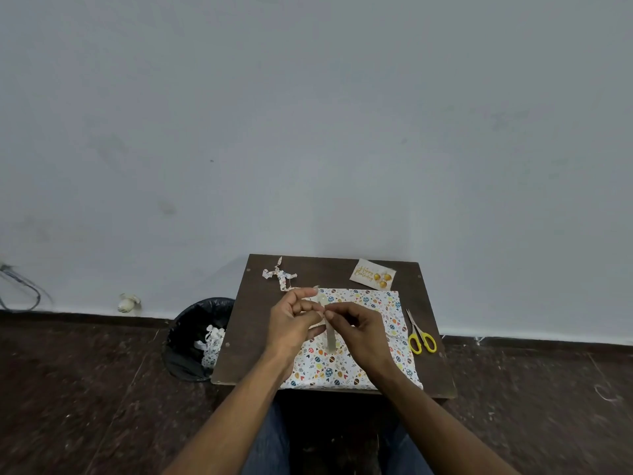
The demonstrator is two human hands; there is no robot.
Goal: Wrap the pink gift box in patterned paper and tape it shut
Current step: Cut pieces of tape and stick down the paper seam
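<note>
Far left, on dark floor (85, 389) against grey wall (308, 114): loose cables (20, 286), then small white crumpled object (128, 302) at wall base.

Beside table's left edge: black-lined waste bin (191, 337), holding white paper scraps (212, 344).

Dark brown wooden table (246, 320), set against wall. At its far left corner: twisted strip of patterned paper offcut (281, 274).

Left hand (291, 323), raised above table, fingers curled, thumb and forefinger pinched on upper end of clear tape strip (329, 332). Strip hung vertically between both hands, lower end just above or touching the paper; contact could not be determined.

Patterned wrapping paper (359, 368), white with coloured egg and heart motifs, spread over table centre, reaching near edge. Pink gift box not visible as such; presumably beneath paper, position could not be confirmed.

Right hand (363, 332), raised just beside left, fingers curled, fingertips pinched on same tape strip at mid-height. Both forearms extended from bottom of view, over blue-denim lap (267, 447).

Far right corner of table: "Happy Birthday" card (372, 274) with gold balloons, lying flat, apart from paper.

Right of paper, near table's right edge: yellow-handled scissors (419, 334), blades closed, pointed toward wall.
</note>
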